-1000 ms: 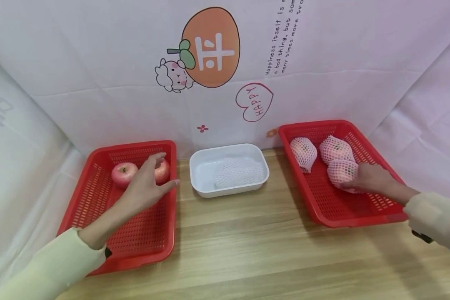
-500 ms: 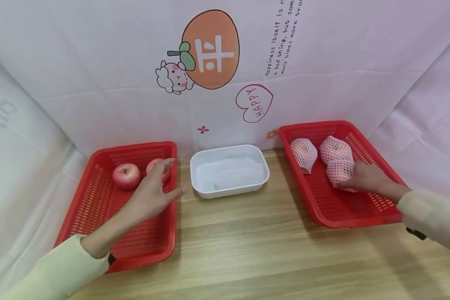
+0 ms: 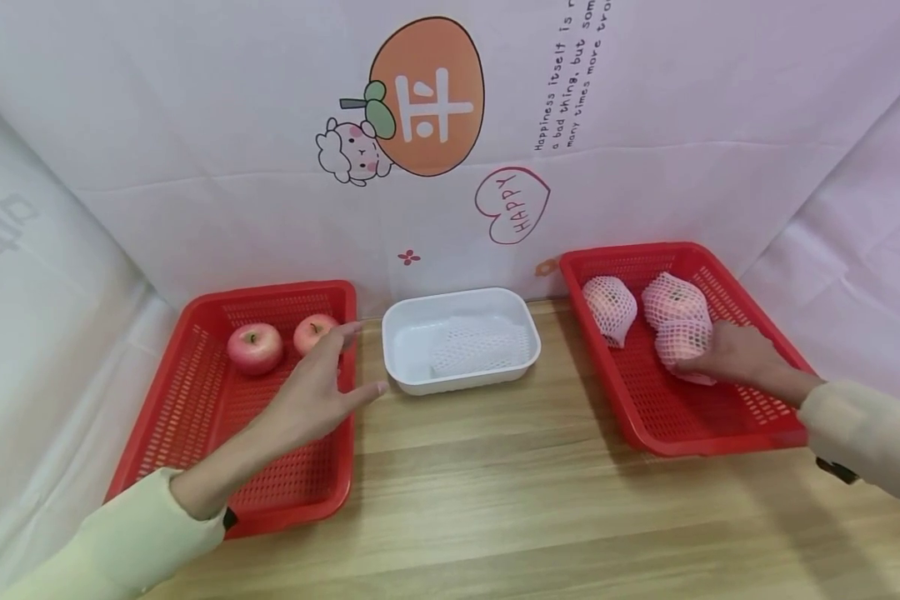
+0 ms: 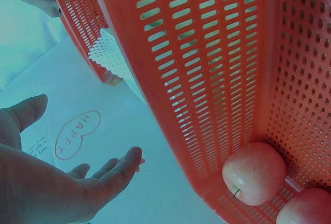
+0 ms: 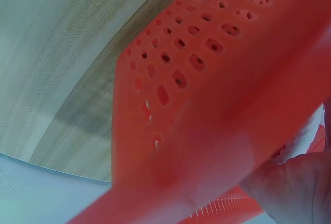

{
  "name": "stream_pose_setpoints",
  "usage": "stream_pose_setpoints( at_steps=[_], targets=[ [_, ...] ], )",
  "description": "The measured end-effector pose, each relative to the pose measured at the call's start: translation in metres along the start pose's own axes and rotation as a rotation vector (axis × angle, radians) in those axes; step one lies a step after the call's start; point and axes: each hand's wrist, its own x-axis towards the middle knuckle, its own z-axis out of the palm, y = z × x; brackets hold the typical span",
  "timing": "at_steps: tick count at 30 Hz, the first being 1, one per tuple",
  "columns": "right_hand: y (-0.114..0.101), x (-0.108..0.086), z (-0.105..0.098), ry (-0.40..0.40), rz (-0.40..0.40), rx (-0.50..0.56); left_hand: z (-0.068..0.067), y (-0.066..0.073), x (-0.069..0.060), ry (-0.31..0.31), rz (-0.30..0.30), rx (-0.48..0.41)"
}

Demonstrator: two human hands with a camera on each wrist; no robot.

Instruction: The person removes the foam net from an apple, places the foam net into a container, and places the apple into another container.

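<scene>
The right hand (image 3: 738,354) is reaching over the right rim of the right basket (image 3: 633,425) and is pinching the near fruit (image 3: 682,343), its thumb lying along the near side; the other fingertips are hiding behind the fruit, so how deep they are wrapping, I cannot tell. The near fruit is sitting in its mesh against the far fruit (image 3: 673,296), seemingly touching it, while the left fruit (image 3: 609,307) is lying apart by the left wall.

As I judge it, holding well here is depending on pressing through the mesh onto the firm fruit, since loose mesh is likely to be slipping. Parting it squarely from the far fruit would be sparing both a knock, and the wrist is wanting room above the rim.

The left hand (image 3: 315,396) is hovering over the left basket's (image 3: 345,467) right rim, fingers spread, holding nothing, near the right apple (image 3: 315,332). Between the baskets, the tray (image 3: 457,383) is holding a net (image 3: 480,348).
</scene>
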Motion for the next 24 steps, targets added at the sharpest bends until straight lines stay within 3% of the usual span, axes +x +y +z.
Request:
stream_pose_setpoints(
  at_steps=[8,24],
  targets=[
    [0.003,-0.002,-0.004,-0.009,-0.010,-0.033,0.003,0.000,-0.001,0.017,0.030,0.019],
    [-0.022,-0.030,-0.020,0.050,-0.098,-0.066,0.009,0.003,-0.006,-0.028,-0.017,-0.004]
  ],
)
